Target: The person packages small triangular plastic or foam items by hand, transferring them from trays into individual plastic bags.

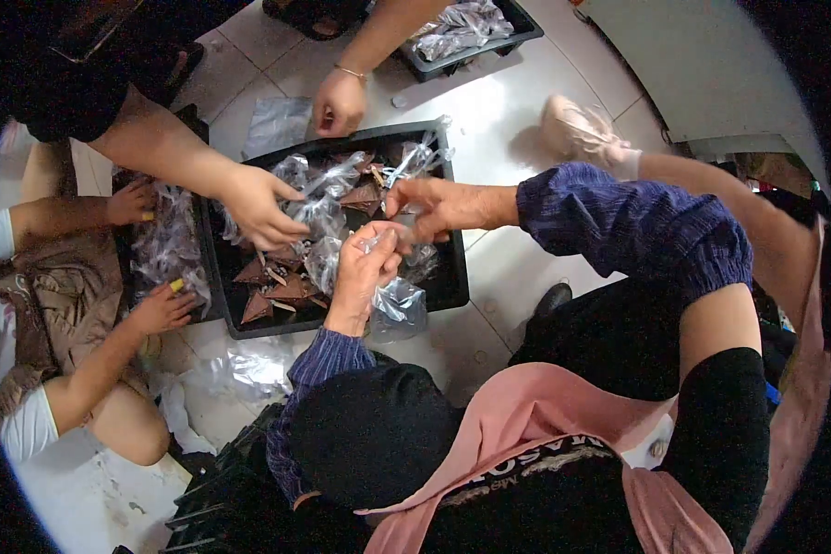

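Hands crowd a black tray (463,286) on a tiled floor (499,300), where the wearer's left hand (367,265), cuffed in a blue-purple sleeve, pinches a piece of clear plastic (371,244) between thumb and fingers above the tray's near side. The right hand (439,209) meets it from the right, its fingers bent close to the left fingertips — whether they too grip the plastic cannot be told. A clear bag (400,312) shows just beside the left wrist, over the tray's near rim; whether it joins the pinched piece is unclear. Inside the tray, brown triangular pieces (291,288) with pale sticks lie loose at the near left, and crumpled clear bags (328,208) fill much of the middle. From the far side, a co-worker's hand (254,203) reaches over the tray with fingers spread, while that person's other hand (342,103), a thin bracelet at the wrist, curls just beyond the far rim. At left, another worker's hands (162,309) — yellow wraps on the fingers — rest at a second dark tray of plastic-wrapped items (162,231). A black bin (526,35) of wrapped pieces stands beyond, and a flat clear sheet (280,125) lies nearby.
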Demonstrator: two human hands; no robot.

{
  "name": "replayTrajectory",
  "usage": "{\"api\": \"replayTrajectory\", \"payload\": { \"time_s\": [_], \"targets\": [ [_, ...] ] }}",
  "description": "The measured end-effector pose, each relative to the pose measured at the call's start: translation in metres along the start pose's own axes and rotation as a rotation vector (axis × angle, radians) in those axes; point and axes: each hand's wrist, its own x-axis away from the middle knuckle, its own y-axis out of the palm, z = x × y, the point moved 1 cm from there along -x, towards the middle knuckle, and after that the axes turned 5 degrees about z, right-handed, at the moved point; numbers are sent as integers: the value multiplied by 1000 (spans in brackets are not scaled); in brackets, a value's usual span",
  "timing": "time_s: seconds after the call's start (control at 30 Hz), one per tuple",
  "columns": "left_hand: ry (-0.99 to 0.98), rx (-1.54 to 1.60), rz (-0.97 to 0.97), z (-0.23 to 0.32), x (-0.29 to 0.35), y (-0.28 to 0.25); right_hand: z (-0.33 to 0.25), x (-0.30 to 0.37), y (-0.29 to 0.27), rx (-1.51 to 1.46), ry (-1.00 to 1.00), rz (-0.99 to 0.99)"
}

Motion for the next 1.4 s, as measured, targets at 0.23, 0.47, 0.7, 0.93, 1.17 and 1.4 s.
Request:
{"api": "replayTrajectory", "payload": {
  "time_s": [0.23, 0.47, 0.7, 0.93, 1.17, 1.4],
  "targets": [
    [86, -84, 14, -6, 9, -15, 15, -7, 6, 162, -12, -154],
    [919, -878, 268, -13, 9, -10, 16, -3, 17, -153, 135, -62],
    [1078, -823, 306, -18, 19, -3, 1, 7, 25, -230, 308, -29],
    [1061, -956, 388, -17, 34, -23, 10, -4, 38, -266, 252, -137],
    [1015, -879, 292, -28, 49, -30, 32, 3, 29, 199, 123, 64],
    [560, -197, 329, -21, 53, -54, 53, -16, 10, 881, -397, 475]
  ]
}}
